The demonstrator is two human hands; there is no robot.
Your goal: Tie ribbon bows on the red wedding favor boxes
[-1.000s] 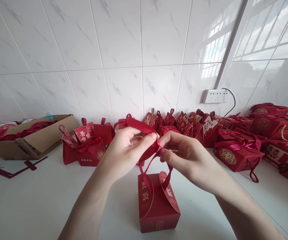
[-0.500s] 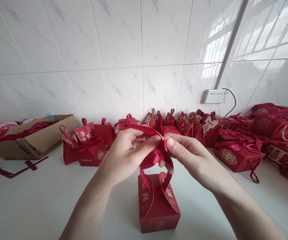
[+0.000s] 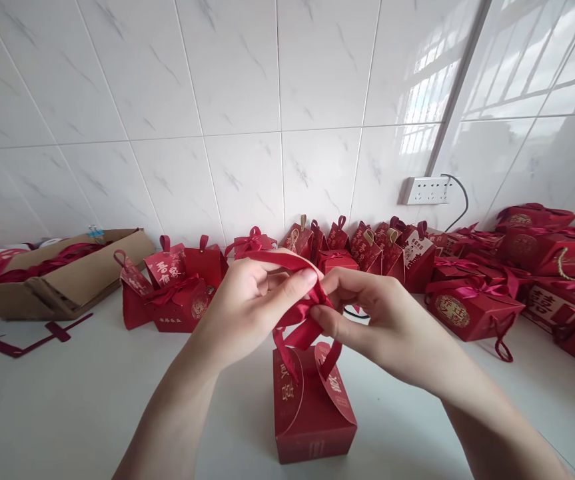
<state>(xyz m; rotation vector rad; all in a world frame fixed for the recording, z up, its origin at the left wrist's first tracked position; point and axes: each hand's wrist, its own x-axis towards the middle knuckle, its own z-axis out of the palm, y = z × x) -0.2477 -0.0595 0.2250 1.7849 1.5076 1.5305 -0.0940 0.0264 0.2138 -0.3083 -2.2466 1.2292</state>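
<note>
A red gift box (image 3: 316,427) with gold lettering stands on the white tabletop (image 3: 237,413) in front of me. Red satin ribbon (image 3: 308,332) threads through its curved top flaps and rises in loops to both hands. My left hand (image 3: 260,303) pinches the ribbon between thumb and fingers above the box. On the other side, my right hand (image 3: 367,313) is closed on the ribbon too, its thumb lower than the left one. The fingers partly hide where the strands cross.
Behind my hands stand several red gift boxes (image 3: 180,307) with ribbon handles. More boxes (image 3: 472,307) pile up at the right. A cardboard tray (image 3: 82,280) of ribbon and loose dark red strips (image 3: 22,343) lie at the left. A power strip (image 3: 427,191) hangs on the tiled wall.
My right thumb has moved down and left along the ribbon, and the right hand has turned slightly. My left hand keeps its pinch. The box still stands in the same place.
</note>
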